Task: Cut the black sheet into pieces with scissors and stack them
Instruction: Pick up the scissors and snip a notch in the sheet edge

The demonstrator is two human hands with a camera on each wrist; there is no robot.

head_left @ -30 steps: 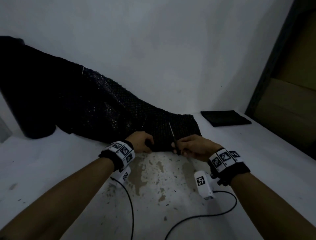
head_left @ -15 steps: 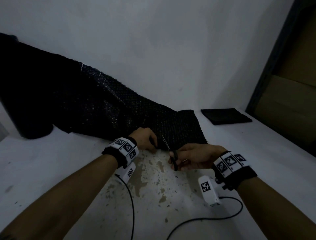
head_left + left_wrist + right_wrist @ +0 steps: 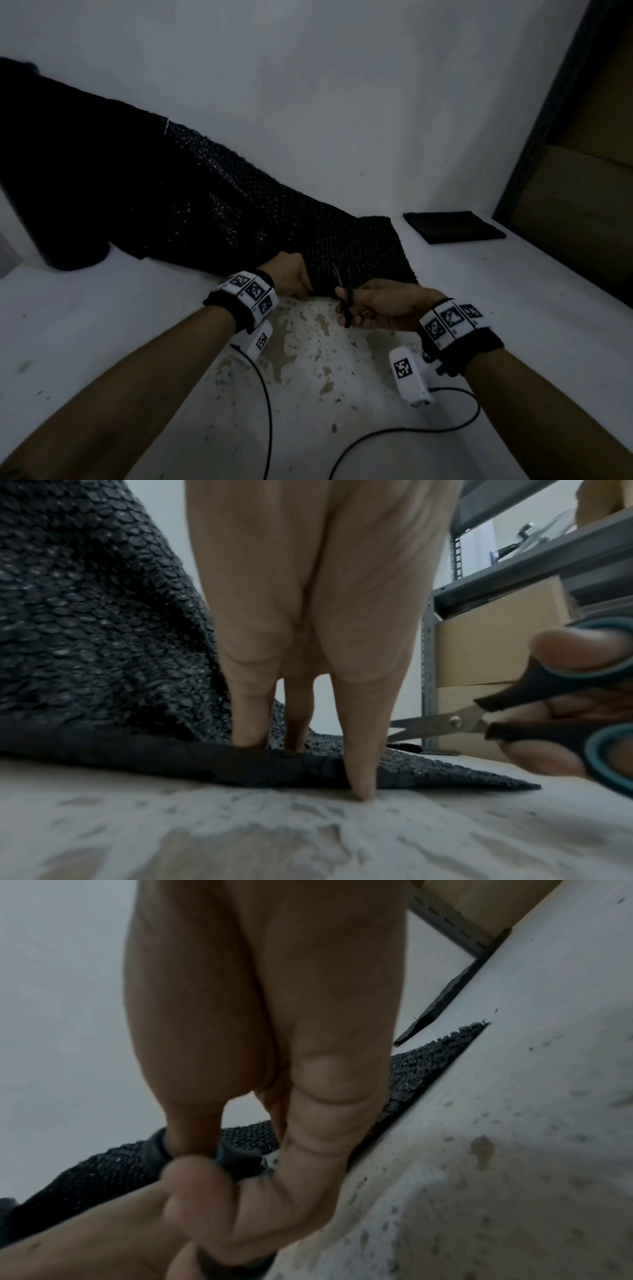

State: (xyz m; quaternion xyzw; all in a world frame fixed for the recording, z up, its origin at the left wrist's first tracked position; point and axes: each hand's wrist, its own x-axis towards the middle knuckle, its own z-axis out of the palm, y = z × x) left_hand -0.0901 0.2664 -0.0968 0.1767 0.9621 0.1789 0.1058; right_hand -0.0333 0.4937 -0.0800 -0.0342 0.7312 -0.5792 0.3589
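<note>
The black bubble sheet (image 3: 239, 219) runs from a dark roll at the left across the white table (image 3: 513, 325); its free end lies flat by my hands. My left hand (image 3: 291, 277) holds the sheet's near edge, fingertips (image 3: 250, 723) on top of it and the thumb against its front, touching the table. My right hand (image 3: 380, 305) grips black-and-teal scissors (image 3: 346, 301), also seen in the left wrist view (image 3: 455, 722). The blades stand slightly apart at the near edge, just right of my left hand. In the right wrist view my fingers hide most of the scissors (image 3: 236, 1156).
A flat stack of cut black pieces (image 3: 452, 226) lies at the back right of the table, by the wall. A metal shelf with cardboard boxes (image 3: 582, 205) stands at the right. Camera cables (image 3: 394, 431) trail over the table's stained near part.
My right hand has drawn the scissors back from over the sheet to its near edge. My left hand has stayed on that edge.
</note>
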